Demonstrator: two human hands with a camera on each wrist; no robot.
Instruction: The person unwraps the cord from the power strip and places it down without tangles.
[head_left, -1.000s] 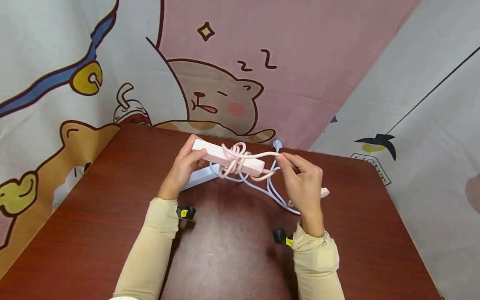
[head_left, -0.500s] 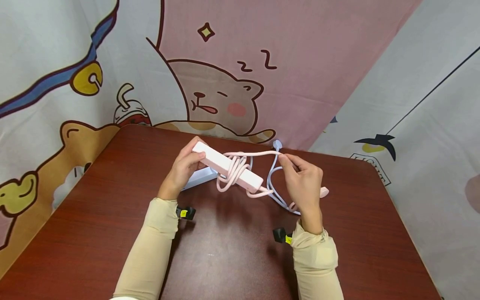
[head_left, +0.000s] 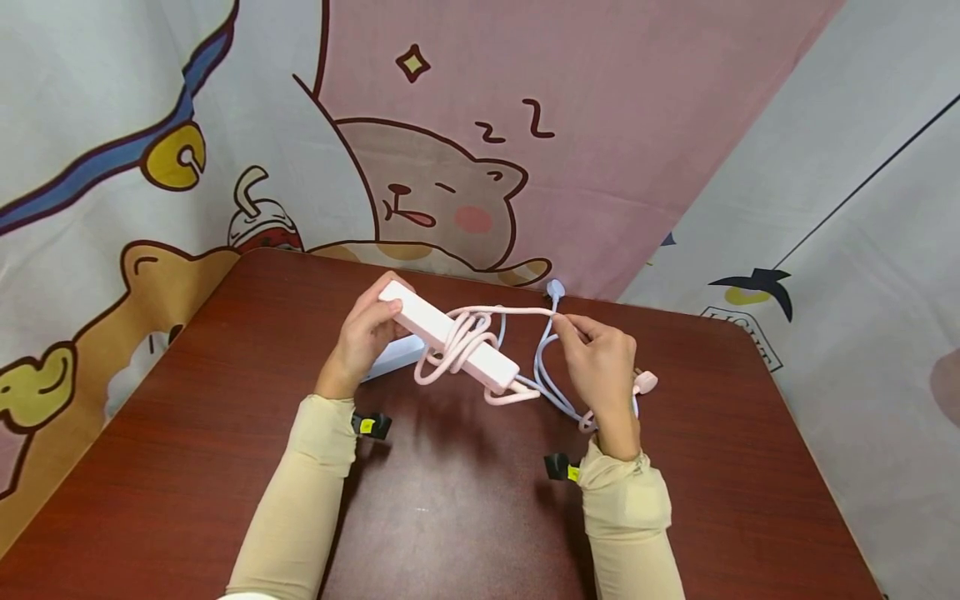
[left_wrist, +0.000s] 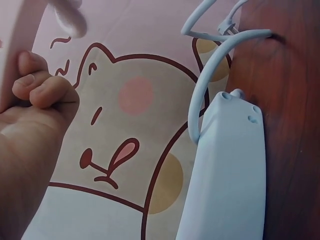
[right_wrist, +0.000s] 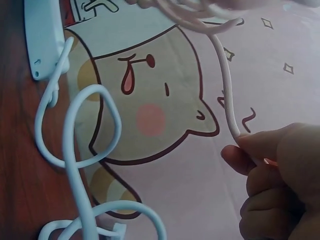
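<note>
A pink power strip (head_left: 424, 320) is held above the table, tilted with its right end lower. My left hand (head_left: 363, 337) grips its upper left end, thumb on the near side. Several loops of the strip's pink cord (head_left: 459, 343) wrap around its middle. From these loops a length of cord runs right to my right hand (head_left: 602, 367), which pinches it between thumb and fingertips. The pink plug (head_left: 645, 382) shows just beyond the right hand. In the left wrist view the left fingers (left_wrist: 52, 92) curl against the strip, which is mostly cut off there.
A light blue power strip (head_left: 395, 357) lies on the brown table (head_left: 450, 508) behind the left hand. Its blue cord (head_left: 542, 367) lies looped to the right, and its plug (head_left: 555, 289) is near the back edge. A printed cartoon curtain (head_left: 600, 125) stands behind the table.
The pink strip has tilted, its right end dropping towards me, and shifted slightly left. The wrapped loops hang looser and lower. My right hand has moved slightly left, still pinching the cord.
</note>
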